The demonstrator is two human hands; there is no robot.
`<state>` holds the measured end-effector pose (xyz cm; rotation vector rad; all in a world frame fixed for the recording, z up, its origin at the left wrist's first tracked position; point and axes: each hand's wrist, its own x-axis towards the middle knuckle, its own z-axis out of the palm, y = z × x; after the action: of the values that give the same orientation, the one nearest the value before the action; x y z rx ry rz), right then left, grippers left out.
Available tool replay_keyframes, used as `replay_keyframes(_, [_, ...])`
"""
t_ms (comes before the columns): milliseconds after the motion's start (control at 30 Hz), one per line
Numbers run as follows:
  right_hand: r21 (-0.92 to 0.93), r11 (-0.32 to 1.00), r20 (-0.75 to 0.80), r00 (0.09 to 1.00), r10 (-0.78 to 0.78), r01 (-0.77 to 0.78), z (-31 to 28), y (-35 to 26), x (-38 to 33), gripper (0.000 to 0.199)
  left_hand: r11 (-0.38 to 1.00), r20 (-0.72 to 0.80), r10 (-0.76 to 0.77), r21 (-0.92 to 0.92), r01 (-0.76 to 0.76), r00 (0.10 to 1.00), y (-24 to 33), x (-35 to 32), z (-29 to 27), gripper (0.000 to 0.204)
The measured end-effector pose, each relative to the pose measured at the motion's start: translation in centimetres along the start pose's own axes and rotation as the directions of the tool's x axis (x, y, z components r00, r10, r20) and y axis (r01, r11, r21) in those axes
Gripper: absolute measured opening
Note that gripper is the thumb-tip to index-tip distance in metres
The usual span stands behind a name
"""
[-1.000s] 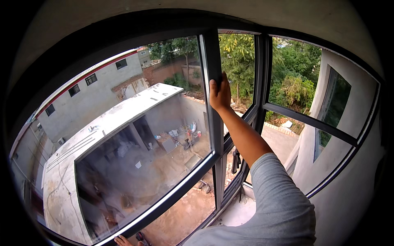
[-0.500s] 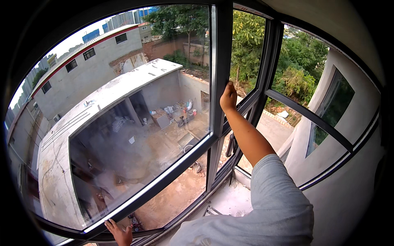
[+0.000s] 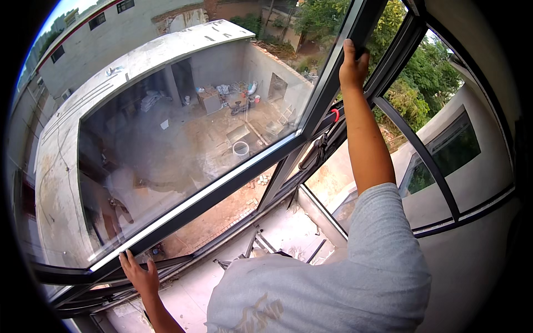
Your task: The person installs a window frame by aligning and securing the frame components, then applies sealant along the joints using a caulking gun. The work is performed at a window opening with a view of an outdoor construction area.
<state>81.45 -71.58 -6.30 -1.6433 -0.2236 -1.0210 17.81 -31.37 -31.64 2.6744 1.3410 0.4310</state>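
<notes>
My right hand (image 3: 353, 65) is raised high with the arm stretched out, its fingers curled over the edge of the dark vertical frame bar (image 3: 327, 83) of the window sash (image 3: 222, 188), so it is closed in a grip on that bar. My left hand (image 3: 139, 273) is low, near the sash's bottom left corner, palm flat and fingers spread open against the lower rail (image 3: 166, 222); it presses there rather than gripping. The sash is a large glass pane in a dark metal frame, tilted outward over the drop. Just below my right hand, on the same frame bar, sits a small red catch (image 3: 335, 115) above a dark window handle (image 3: 316, 151). Through the glass, far below the sash, lies a roofless concrete building (image 3: 166, 100) with rubble and a white bucket (image 3: 241, 149) on its floor. Green trees (image 3: 422, 83) stand beyond the frame bar to the right.
</notes>
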Motion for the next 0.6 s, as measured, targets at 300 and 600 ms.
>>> replay_keyframes(300, [-0.09,0.996,-0.116,0.993,-0.037,0.026,0.2,6.8,-3.2,0.093,0.969,-0.37,0.226,-0.006,-0.246,0.901,-4.7,1.6,2.4,0.047])
replay_keyframes(600, [-0.154,0.974,-0.179,0.965,-0.192,0.165,1.1,8.8,-2.9,0.086,0.915,-0.569,0.309,-0.041,-0.401,0.762,-7.1,5.2,4.2,0.011])
